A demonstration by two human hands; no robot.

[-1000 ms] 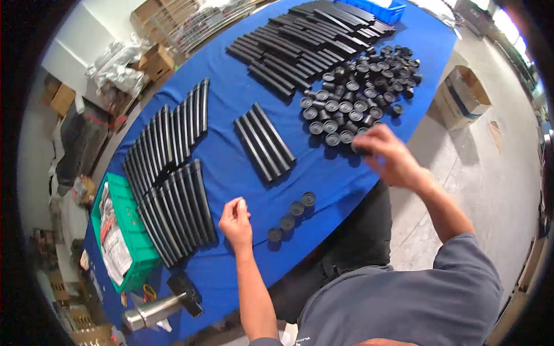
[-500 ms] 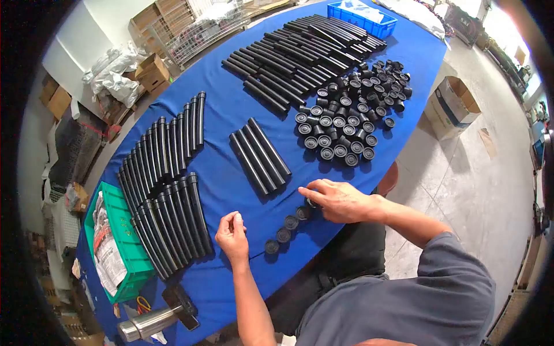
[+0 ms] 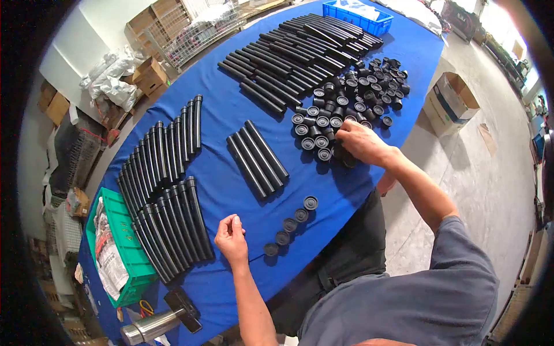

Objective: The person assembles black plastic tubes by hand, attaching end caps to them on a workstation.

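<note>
My right hand [image 3: 360, 141] reaches into the near edge of a pile of black round caps [image 3: 336, 121], fingers bent down among them; what its fingertips hold is hidden. Closed, my left hand [image 3: 232, 235] rests low over the blue cloth, and anything inside it is too small to make out. Between the hands and nearer my body, a slanting row of several caps [image 3: 289, 225] lies on the cloth. Several bare black tubes [image 3: 258, 160] lie side by side ahead of my left hand. More tubes, with capped ends [image 3: 173, 225], fill the left side.
A large stack of tubes [image 3: 288, 57] lies at the back, beside a blue crate [image 3: 369, 24]. At the left edge are a green crate [image 3: 138, 259], a metal cylinder [image 3: 151, 327] and a phone [image 3: 183, 309]. A cardboard box [image 3: 450, 106] stands on the floor at right.
My right hand has moved from the far end of the cap row up to the pile, uncovering the last cap of the row. My left hand has barely moved.
</note>
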